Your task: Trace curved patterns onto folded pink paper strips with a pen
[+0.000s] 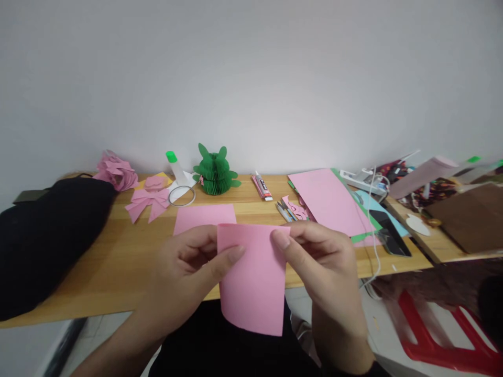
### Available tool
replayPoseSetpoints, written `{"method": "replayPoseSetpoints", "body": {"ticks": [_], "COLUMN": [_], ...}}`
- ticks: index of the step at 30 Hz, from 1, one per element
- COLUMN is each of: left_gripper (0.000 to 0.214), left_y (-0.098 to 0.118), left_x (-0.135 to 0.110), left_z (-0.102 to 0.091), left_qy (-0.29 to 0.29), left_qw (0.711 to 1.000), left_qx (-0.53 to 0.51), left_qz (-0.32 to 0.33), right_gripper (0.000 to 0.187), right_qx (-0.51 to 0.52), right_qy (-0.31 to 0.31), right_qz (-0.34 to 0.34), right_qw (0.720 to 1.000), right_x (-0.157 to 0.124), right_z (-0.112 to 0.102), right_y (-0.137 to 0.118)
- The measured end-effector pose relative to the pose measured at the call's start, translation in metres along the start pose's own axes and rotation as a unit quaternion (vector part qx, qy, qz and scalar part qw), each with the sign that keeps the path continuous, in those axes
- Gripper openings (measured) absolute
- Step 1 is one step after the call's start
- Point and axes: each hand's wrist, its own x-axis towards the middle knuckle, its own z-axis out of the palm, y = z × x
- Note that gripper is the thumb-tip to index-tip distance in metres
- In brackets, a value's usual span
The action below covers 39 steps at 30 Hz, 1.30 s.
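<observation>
A pink sheet of paper (255, 293) hangs upright between both hands, in front of the table's near edge, its lower edge slightly curved. My left hand (196, 267) pinches its left side, thumb on the near face and fingers behind. At the top right corner, my right hand (328, 267) is closed on the same sheet, thumb in front. Another pink piece of paper (204, 215) lies on the table just behind, partly covered by the held sheet and my left hand.
On the wooden table (129, 262) stand a green paper honeycomb figure (216, 173) and a glue stick (173, 165). Pink paper bow (149, 201), glue tube (262, 187), large pink sheets (330, 199) and phone (389, 235) lie around. A black bag (51, 235) sits left; a red stool (444, 335) stands right.
</observation>
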Motion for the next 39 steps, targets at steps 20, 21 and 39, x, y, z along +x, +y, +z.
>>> {"method": "replayPoseSetpoints", "body": {"ticks": [20, 21, 39], "left_gripper": [0.025, 0.024, 0.006], "left_y": [0.008, 0.008, 0.011], "left_x": [-0.014, -0.014, -0.01], "left_z": [0.002, 0.001, 0.014], "left_qy": [0.004, 0.004, 0.108], "left_qw": [0.992, 0.993, 0.992], "left_qx": [0.095, 0.094, -0.055], "left_qz": [0.081, 0.077, -0.018], "right_gripper": [0.015, 0.015, 0.022], "right_qx": [-0.08, -0.081, -0.072], "right_qy": [-0.009, -0.007, -0.006], "right_qz": [-0.095, -0.099, -0.061], "right_qw": [0.992, 0.992, 0.995], "right_x": [-0.01, -0.01, -0.007], "right_z": [-0.004, -0.004, -0.007], "right_y": [-0.014, -0.015, -0.012]}}
